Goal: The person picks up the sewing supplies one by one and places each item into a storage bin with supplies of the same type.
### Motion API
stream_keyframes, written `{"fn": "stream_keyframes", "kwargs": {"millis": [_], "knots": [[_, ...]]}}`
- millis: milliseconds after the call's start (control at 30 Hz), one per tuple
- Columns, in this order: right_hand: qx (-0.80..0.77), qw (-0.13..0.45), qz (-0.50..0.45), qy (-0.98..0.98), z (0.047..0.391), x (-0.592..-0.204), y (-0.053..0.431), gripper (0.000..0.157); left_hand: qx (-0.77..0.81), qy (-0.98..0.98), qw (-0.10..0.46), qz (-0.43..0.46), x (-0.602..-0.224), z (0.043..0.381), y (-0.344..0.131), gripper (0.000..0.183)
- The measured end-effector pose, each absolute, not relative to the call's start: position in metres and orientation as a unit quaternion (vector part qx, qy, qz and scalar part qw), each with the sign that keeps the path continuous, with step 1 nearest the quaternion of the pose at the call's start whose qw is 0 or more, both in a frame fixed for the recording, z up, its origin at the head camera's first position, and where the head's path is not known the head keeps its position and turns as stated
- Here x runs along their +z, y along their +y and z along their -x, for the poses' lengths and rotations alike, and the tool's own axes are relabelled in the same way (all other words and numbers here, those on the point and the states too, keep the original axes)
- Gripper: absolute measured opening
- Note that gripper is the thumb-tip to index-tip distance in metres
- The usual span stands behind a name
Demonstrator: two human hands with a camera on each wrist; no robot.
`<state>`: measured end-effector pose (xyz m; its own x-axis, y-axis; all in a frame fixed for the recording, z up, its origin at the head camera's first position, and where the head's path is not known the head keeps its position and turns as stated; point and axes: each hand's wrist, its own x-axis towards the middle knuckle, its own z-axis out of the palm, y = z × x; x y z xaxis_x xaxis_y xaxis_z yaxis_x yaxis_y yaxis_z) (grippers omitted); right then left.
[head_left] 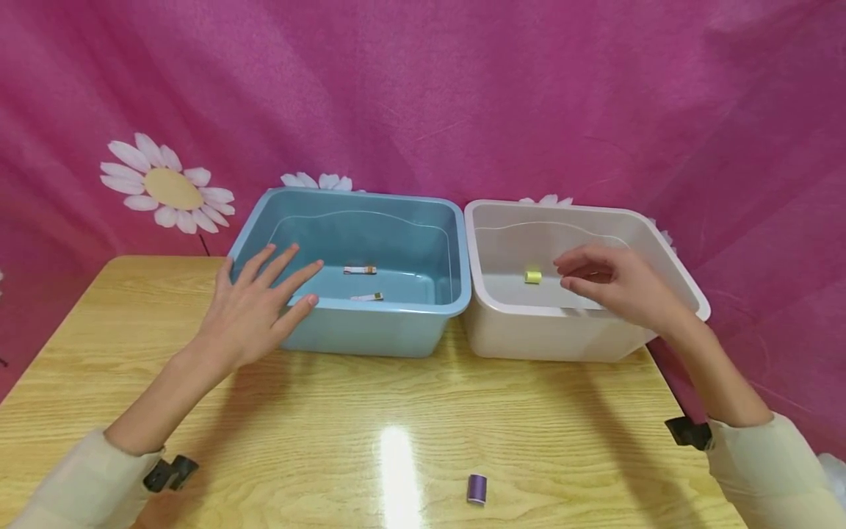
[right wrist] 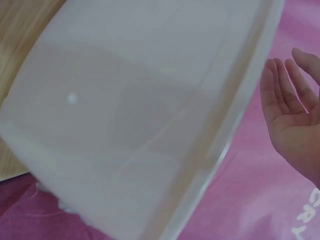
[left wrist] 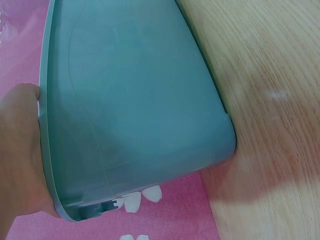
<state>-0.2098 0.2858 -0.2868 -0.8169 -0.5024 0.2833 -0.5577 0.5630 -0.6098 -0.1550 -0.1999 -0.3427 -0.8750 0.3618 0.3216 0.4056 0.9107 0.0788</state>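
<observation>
Fingers spread, my left hand (head_left: 254,308) is over the near left corner of a blue plastic tub (head_left: 370,330). Two small whitish packets lie inside that tub, one banded orange-brown (head_left: 360,270) and another with a dark end (head_left: 367,297). My right hand (head_left: 615,283) hovers above a white plastic tub (head_left: 548,339), its fingers loosely bent and nothing visible between them. On the white tub's floor, left of these fingers, lies a yellow thread spool (head_left: 532,277). A purple thread spool (head_left: 476,488) rests on the table near the front.
Both tubs stand side by side at the back of the wooden table (head_left: 330,411). Behind them hangs a pink curtain (head_left: 423,95) with white daisies (head_left: 173,188). Tub walls fill most of both wrist views.
</observation>
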Motion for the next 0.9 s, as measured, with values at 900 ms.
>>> {"fn": "stream_keyframes", "kwargs": {"millis": [900], "knots": [[0.380,-0.139,-0.376,-0.834,0.131,-0.357,0.229,0.024,-0.075,-0.964,0.159,0.199,-0.345,0.156,-0.201,0.057]]}}
